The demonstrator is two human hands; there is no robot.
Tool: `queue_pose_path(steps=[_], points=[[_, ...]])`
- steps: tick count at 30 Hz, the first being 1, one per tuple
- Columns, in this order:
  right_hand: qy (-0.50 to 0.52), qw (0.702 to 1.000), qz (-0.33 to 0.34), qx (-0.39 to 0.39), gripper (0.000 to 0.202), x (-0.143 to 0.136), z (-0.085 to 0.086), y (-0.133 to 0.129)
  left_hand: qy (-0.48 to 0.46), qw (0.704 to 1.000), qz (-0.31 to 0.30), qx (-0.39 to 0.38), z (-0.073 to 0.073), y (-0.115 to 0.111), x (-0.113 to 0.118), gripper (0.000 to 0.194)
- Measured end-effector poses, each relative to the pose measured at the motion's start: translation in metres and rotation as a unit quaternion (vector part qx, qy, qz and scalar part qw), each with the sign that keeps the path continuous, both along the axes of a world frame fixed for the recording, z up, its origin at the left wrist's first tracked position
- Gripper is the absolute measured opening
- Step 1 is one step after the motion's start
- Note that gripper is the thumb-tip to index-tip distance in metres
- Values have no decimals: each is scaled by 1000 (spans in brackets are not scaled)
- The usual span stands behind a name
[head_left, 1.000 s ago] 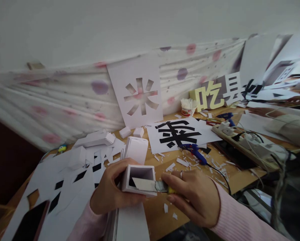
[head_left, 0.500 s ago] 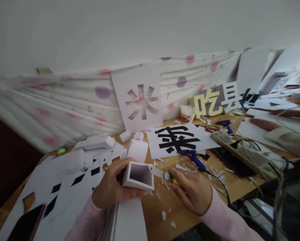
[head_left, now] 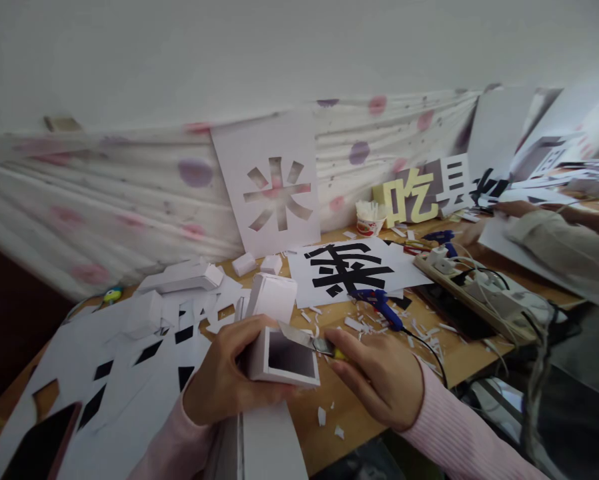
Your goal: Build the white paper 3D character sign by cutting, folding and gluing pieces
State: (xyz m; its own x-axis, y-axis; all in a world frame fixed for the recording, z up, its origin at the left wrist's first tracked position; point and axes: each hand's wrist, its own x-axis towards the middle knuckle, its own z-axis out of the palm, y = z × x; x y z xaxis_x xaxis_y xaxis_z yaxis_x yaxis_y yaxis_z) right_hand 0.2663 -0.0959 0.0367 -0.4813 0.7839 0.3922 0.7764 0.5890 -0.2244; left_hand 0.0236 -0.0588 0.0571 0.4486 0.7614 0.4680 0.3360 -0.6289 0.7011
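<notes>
My left hand (head_left: 232,370) is wrapped round a hollow white foam-board box piece (head_left: 293,381), its open end facing me. In my right hand (head_left: 379,377) is a utility knife (head_left: 321,345) with a yellow handle, fingers closed on it. The knife's blade lies along the upper edge of the box's opening. Below the left hand, a long white board piece (head_left: 274,440) stretches toward me. Just behind the box stands another white foam-board piece (head_left: 273,295).
A blue glue gun (head_left: 379,307) lies beyond my right hand amid white scraps. Behind it is a sheet with black strokes (head_left: 399,255). A power strip (head_left: 484,293) with cables sits to the right, near another person's sleeve (head_left: 554,233). Cut sheets (head_left: 129,400) cover the left.
The knife blade has moved from the opening's right corner to along its top edge. The box has shifted slightly right. The other person's arm has lifted a white sheet.
</notes>
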Motion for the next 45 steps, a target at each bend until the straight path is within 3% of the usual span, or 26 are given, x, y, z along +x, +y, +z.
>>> queue_pose_path(steps=[6, 10, 13, 18, 22, 25, 29, 32, 34, 38, 42, 45], points=[[34, 997, -74, 1, 40, 18, -28, -2, 5, 999, -42, -11, 3, 5, 10, 36], [64, 981, -181, -6, 39, 47, -54, 1, -65, 997, -5, -30, 10, 4, -4, 32], [118, 975, -186, 7, 39, 58, -67, 4, -107, 990, 45, -77, 13, 3, -13, 31], [201, 965, -168, -4, 39, 45, -79, 8, -175, 963, 109, -172, 12, 8, -5, 37], [235, 956, -178, 13, 39, 37, -85, 4, -217, 950, 127, -188, 7, 14, -3, 38], [235, 957, -169, 18, 40, 35, -73, 1, -222, 948, 137, -182, 6, 16, -3, 40], [208, 975, -76, -4, 39, 21, -19, 6, -210, 951, 162, -161, 3, 6, 5, 40], [135, 991, -22, 5, 42, 6, 27, 14, -140, 966, 216, -33, -1, -8, 17, 35], [83, 997, -2, -1, 49, -3, 46, 17, -79, 963, 243, 88, -4, -16, 24, 29], [30, 999, 10, -11, 62, -13, 44, 15, -15, 911, 308, 274, -13, -25, 30, 25], [15, 1000, -5, -6, 62, -15, 29, 11, 6, 887, 331, 323, -19, -28, 32, 27], [-5, 1000, -10, 28, 59, -14, 28, 10, 19, 871, 348, 346, -22, -31, 34, 26]])
